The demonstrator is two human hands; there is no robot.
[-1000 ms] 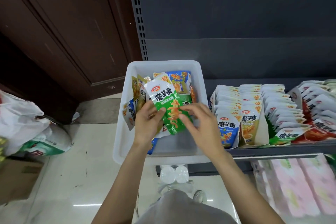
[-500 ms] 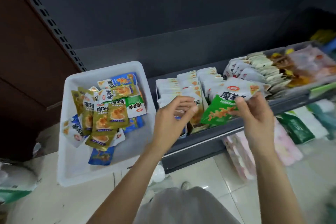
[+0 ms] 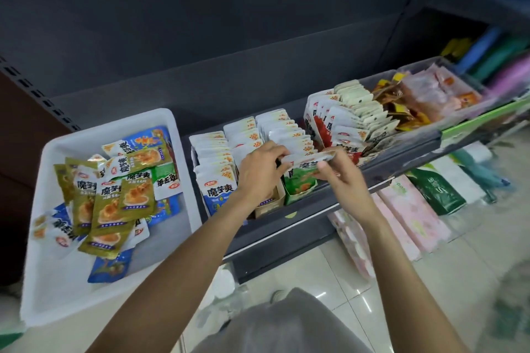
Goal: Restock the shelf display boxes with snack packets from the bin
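Green packet [image 3: 304, 169] has been carried from the white bin [image 3: 114, 281] across to the shelf and is now held over the green display box [image 3: 298, 189]. Its top edge is pinched by both the left hand [image 3: 258, 172] and right hand [image 3: 341, 178]. Its long axis is held upright, bottom pointed down into the box; insertion is judged imminent.

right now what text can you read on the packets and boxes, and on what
"魔芋爽": blue-and-white packet at the front of the left display box
"魔芋爽": olive-gold packets in the white plastic bin
"20%": orange corner badge on white shelf packets
Small print on the green packet held by both hands: too blurred.
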